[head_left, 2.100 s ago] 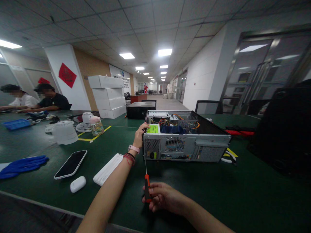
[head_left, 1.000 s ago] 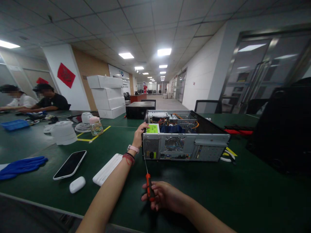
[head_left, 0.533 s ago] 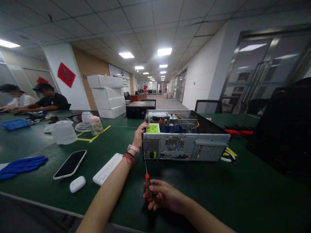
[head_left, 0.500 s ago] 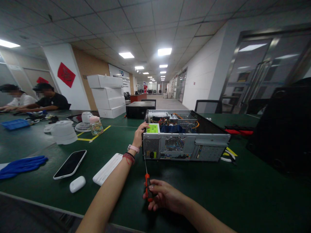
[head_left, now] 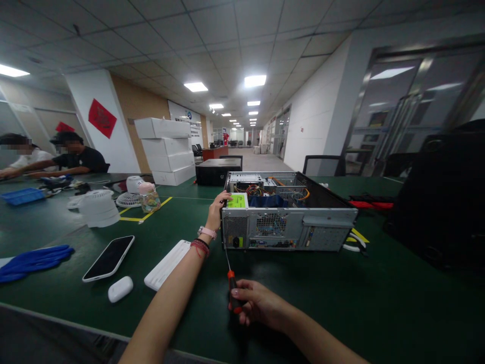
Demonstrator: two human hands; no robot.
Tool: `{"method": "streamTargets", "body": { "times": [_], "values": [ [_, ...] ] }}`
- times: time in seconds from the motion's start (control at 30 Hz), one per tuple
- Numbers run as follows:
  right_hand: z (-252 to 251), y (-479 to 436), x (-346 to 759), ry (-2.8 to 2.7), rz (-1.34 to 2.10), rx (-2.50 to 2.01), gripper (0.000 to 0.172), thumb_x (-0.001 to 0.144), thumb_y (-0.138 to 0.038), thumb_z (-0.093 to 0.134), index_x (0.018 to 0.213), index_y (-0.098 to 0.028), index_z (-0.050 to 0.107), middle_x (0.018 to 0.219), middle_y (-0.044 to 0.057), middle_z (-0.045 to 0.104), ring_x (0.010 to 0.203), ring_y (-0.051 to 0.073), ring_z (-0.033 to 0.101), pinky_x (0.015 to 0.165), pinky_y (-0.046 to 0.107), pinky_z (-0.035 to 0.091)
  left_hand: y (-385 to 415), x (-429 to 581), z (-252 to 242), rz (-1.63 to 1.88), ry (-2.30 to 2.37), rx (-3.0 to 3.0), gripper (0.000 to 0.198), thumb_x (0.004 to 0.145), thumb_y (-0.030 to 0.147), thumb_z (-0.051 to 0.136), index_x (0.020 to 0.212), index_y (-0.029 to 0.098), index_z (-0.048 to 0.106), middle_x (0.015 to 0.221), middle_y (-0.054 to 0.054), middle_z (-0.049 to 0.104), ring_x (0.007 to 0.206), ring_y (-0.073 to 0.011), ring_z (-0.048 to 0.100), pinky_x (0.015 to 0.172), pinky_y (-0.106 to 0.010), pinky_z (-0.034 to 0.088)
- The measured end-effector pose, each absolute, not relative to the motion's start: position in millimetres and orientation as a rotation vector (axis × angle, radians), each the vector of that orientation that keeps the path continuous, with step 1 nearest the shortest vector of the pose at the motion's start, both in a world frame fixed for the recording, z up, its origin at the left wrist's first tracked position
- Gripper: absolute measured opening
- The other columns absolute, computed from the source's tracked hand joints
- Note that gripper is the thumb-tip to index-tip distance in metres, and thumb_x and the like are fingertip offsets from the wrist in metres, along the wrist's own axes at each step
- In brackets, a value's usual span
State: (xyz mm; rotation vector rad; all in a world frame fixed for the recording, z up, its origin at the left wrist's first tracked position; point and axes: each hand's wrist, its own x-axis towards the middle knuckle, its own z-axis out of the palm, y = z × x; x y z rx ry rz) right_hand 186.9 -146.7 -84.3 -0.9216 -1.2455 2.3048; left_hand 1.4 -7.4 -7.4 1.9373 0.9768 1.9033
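- On the green table [head_left: 310, 298], an opened computer case [head_left: 326, 194] is lying flat, with its rear panel [head_left: 295, 227] turned to the near side.
- At the left end of this panel, the thin shaft of a screwdriver [head_left: 233, 290] reaches toward the lower corner; whether the tip sits in a screw is too small to tell.
- The right hand [head_left: 261, 301] is closed around the red and black handle, with the thumb lying along it.
- The left hand [head_left: 215, 212] lies over the upper left corner of the case, its fingers slightly bent, beside a bright green label [head_left: 237, 200]; I cannot tell if it grips or only rests.
- Inside the case, one can see coloured wires [head_left: 255, 190].
- To the left are a phone [head_left: 108, 258], a small white case [head_left: 120, 289] and blue gloves [head_left: 36, 260]; a flat white box [head_left: 166, 265] is partly hidden by the left forearm [head_left: 170, 303].
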Motion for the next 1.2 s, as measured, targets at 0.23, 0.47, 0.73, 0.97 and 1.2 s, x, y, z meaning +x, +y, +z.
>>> {"method": "streamTargets", "body": {
  "times": [0.23,0.47,0.73,0.97,1.2],
  "values": [
    [-80.6,-149.4,183.4,-1.245,2.255,-0.985,0.052,0.057,-0.041,0.076,0.089,-0.017,0.044,0.062,-0.003,0.06,0.038,0.005,0.047,0.04,0.018,0.028,-10.2,2.3,-5.5,1.905,1.009,1.942,0.035,0.084,0.024,0.028,0.083,0.016,0.062,0.112,-0.008,0.063,0.121,-0.0218,0.049,0.108,-0.04,0.032],
    [-81.2,-151.0,181.7,-1.23,2.195,-1.046,0.049,0.057,-0.04,0.077,0.087,-0.018,0.045,0.051,-0.01,0.048,0.035,0.001,0.035,0.041,0.018,0.023,-8.7,1.4,-6.9,1.904,1.001,1.948,0.035,0.084,0.023,0.028,0.084,0.016,0.062,0.112,-0.009,0.062,0.121,-0.0219,0.048,0.107,-0.039,0.033],
    [-79.5,-150.4,183.8,-1.251,2.262,-0.952,0.044,0.059,-0.045,0.075,0.081,-0.012,0.054,0.06,-0.004,0.054,0.037,0.002,0.04,0.043,0.021,0.027,-8.4,1.3,-6.9,1.897,0.995,1.945,0.035,0.083,0.026,0.028,0.084,0.016,0.062,0.113,-0.01,0.062,0.122,-0.0219,0.047,0.108,-0.039,0.032],
    [-76.0,-151.3,186.0,-1.197,2.385,-0.855,0.037,0.067,-0.04,0.065,0.089,-0.011,0.056,0.081,0.008,0.068,0.048,0.007,0.052,0.052,0.022,0.032,-6.4,1.2,-7.7,1.893,1.019,1.946,0.036,0.083,0.025,0.027,0.083,0.016,0.062,0.111,-0.009,0.063,0.122,-0.0216,0.048,0.108,-0.039,0.031],
    [-75.0,-152.8,186.7,-1.14,2.435,-0.819,0.034,0.067,-0.034,0.061,0.091,-0.011,0.055,0.082,0.01,0.07,0.053,0.009,0.056,0.056,0.023,0.034,-7.1,0.9,-7.8,1.894,1.033,1.958,0.037,0.085,0.027,0.027,0.083,0.017,0.062,0.112,-0.008,0.062,0.12,-0.0212,0.049,0.107,-0.037,0.032]
  ]
}}
